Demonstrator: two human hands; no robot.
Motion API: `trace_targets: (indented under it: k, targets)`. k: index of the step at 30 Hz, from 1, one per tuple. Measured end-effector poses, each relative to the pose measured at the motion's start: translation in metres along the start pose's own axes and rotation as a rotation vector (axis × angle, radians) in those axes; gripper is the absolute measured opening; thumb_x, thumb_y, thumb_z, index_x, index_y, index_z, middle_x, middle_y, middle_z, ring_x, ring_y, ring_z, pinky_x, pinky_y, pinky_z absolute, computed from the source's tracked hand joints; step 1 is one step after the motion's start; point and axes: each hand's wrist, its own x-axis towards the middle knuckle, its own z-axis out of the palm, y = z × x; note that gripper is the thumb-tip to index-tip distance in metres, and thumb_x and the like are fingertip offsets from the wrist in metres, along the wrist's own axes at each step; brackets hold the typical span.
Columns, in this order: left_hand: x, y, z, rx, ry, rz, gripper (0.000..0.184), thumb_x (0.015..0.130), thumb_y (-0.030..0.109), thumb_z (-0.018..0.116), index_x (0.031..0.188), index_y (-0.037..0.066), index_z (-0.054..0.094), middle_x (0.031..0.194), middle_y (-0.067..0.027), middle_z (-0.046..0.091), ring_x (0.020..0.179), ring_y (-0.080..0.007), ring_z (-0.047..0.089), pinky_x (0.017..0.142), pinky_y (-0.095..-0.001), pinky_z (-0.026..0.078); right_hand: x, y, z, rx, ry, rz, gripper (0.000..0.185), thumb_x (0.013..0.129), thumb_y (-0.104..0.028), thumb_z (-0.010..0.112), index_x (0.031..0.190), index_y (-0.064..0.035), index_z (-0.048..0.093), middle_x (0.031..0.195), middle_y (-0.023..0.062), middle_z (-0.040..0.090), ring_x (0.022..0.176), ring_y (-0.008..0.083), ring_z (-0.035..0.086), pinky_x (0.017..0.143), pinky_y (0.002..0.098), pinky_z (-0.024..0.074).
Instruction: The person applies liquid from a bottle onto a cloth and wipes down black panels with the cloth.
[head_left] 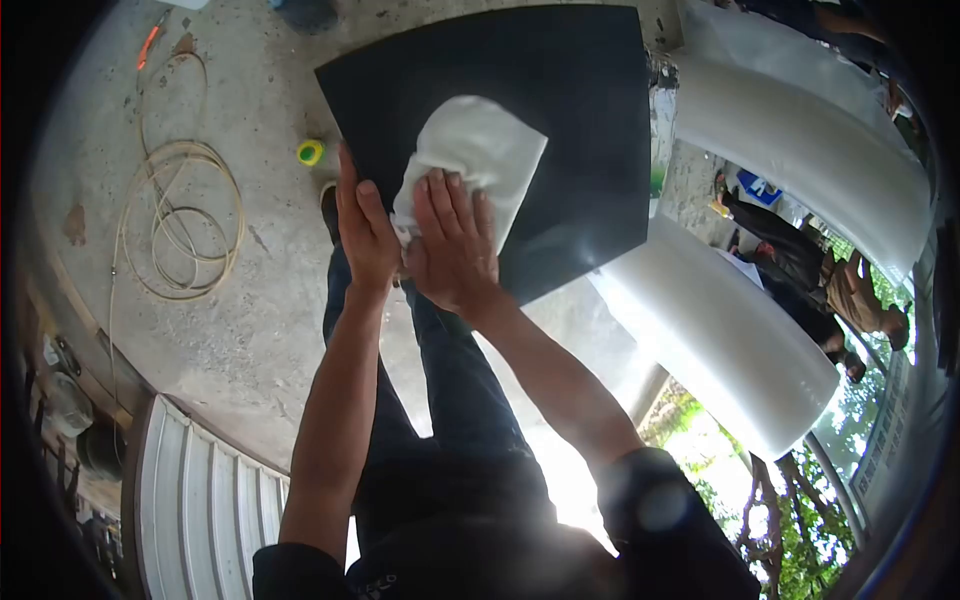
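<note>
A dark, smooth panel with a curved far edge is in front of me, above my legs. On its face lies a folded white cloth, creased near my fingers. My right hand presses on the cloth from above, holding it against the panel, with the fingers stretched forward. My left hand is at the panel's left edge. Its fingers point straight up along that edge and its thumb rests by the face, next to the cloth. What supports the panel from below is mostly hidden.
On the concrete floor to the left lies a coiled pale hose. A yellow-green round object sits near the panel's left edge. Large rolls of translucent wrap stand at the right. Several people are beyond them. White ribbed metal is at lower left.
</note>
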Motion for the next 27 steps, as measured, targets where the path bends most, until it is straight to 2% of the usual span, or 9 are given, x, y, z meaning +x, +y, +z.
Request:
trace_targets:
  k: [3, 4, 5, 6, 9, 11, 13, 17, 27]
  targets:
    - [0.007, -0.009, 0.005, 0.028, 0.005, 0.073, 0.061, 0.113, 0.038, 0.030, 0.158, -0.003, 0.032, 0.154, -0.0247, 0.046, 0.135, -0.0359, 0.053, 0.111, -0.0405, 0.044, 0.028, 0.062, -0.036, -0.012, -0.059, -0.130, 0.071, 0.090, -0.025, 0.055, 0.155, -0.0045, 0.037, 0.160, 0.0203, 0.037, 0.143, 0.0402, 0.042, 0.117, 0.0609, 0.0296]
    - [0.006, 0.000, 0.003, -0.094, -0.056, -0.006, 0.062, 0.113, 0.040, 0.031, 0.159, -0.001, 0.030, 0.152, -0.0231, 0.048, 0.132, -0.0336, 0.055, 0.106, -0.0387, 0.048, 0.044, 0.109, -0.039, -0.039, 0.318, -0.152, 0.069, 0.092, -0.024, 0.056, 0.155, -0.0041, 0.037, 0.155, 0.0202, 0.042, 0.136, 0.0416, 0.048, 0.114, 0.0592, 0.0333]
    - [0.008, 0.002, 0.001, -0.205, -0.106, -0.080, 0.064, 0.113, 0.043, 0.031, 0.161, 0.001, 0.028, 0.150, -0.0215, 0.050, 0.129, -0.0312, 0.058, 0.101, -0.0370, 0.052, 0.073, 0.134, -0.059, 0.023, 0.440, 0.037, 0.063, 0.098, -0.029, 0.042, 0.153, 0.0016, 0.039, 0.157, 0.0248, 0.041, 0.149, 0.0416, 0.035, 0.121, 0.0558, 0.0248]
    - [0.008, -0.006, 0.005, -0.155, -0.066, 0.058, 0.068, 0.111, 0.049, 0.032, 0.163, 0.006, 0.025, 0.146, -0.0195, 0.052, 0.124, -0.0273, 0.061, 0.094, -0.0331, 0.057, 0.107, 0.182, -0.052, -0.218, 0.509, 0.166, 0.063, 0.100, -0.030, 0.047, 0.154, 0.0006, 0.036, 0.155, 0.0242, 0.042, 0.141, 0.0440, 0.043, 0.115, 0.0572, 0.0337]
    - [0.010, -0.002, 0.001, -0.223, -0.094, 0.061, 0.067, 0.112, 0.047, 0.035, 0.162, 0.004, 0.025, 0.149, -0.0204, 0.050, 0.129, -0.0272, 0.058, 0.101, -0.0344, 0.052, 0.101, 0.135, -0.040, -0.157, 0.524, 0.149, 0.067, 0.101, -0.034, 0.043, 0.157, -0.0001, 0.031, 0.165, 0.0219, 0.030, 0.153, 0.0403, 0.027, 0.121, 0.0569, 0.0235]
    - [0.010, -0.002, 0.003, -0.136, -0.053, 0.023, 0.069, 0.112, 0.048, 0.034, 0.161, 0.000, 0.024, 0.155, -0.0212, 0.043, 0.137, -0.0285, 0.050, 0.110, -0.0354, 0.043, 0.045, 0.056, -0.016, -0.114, 0.244, 0.063, 0.067, 0.097, -0.031, 0.046, 0.158, -0.0049, 0.034, 0.166, 0.0168, 0.028, 0.156, 0.0352, 0.021, 0.123, 0.0561, 0.0186]
    - [0.005, -0.005, 0.001, -0.056, -0.035, -0.032, 0.072, 0.111, 0.049, 0.034, 0.160, -0.003, 0.024, 0.162, -0.0221, 0.036, 0.145, -0.0299, 0.042, 0.119, -0.0363, 0.034, -0.022, 0.003, 0.002, -0.073, -0.021, -0.055, 0.065, 0.092, -0.031, 0.053, 0.153, -0.0097, 0.044, 0.157, 0.0146, 0.043, 0.147, 0.0357, 0.039, 0.119, 0.0563, 0.0292]
    - [0.006, -0.013, 0.005, -0.182, -0.023, 0.111, 0.068, 0.113, 0.042, 0.035, 0.160, -0.005, 0.024, 0.161, -0.0204, 0.039, 0.146, -0.0274, 0.041, 0.118, -0.0339, 0.033, -0.157, 0.013, 0.046, 0.017, -0.085, -0.233, 0.058, 0.088, -0.030, 0.060, 0.145, -0.0173, 0.057, 0.154, 0.0062, 0.048, 0.140, 0.0291, 0.047, 0.115, 0.0565, 0.0357]
    - [0.011, -0.012, -0.014, -0.332, -0.095, -0.115, 0.058, 0.113, 0.032, 0.035, 0.161, 0.000, 0.027, 0.164, -0.0158, 0.035, 0.148, -0.0251, 0.036, 0.121, -0.0332, 0.028, -0.016, -0.019, 0.010, 0.102, 0.199, -0.169, 0.063, 0.087, -0.026, 0.062, 0.146, -0.0090, 0.051, 0.155, 0.0092, 0.046, 0.146, 0.0280, 0.039, 0.116, 0.0555, 0.0319]
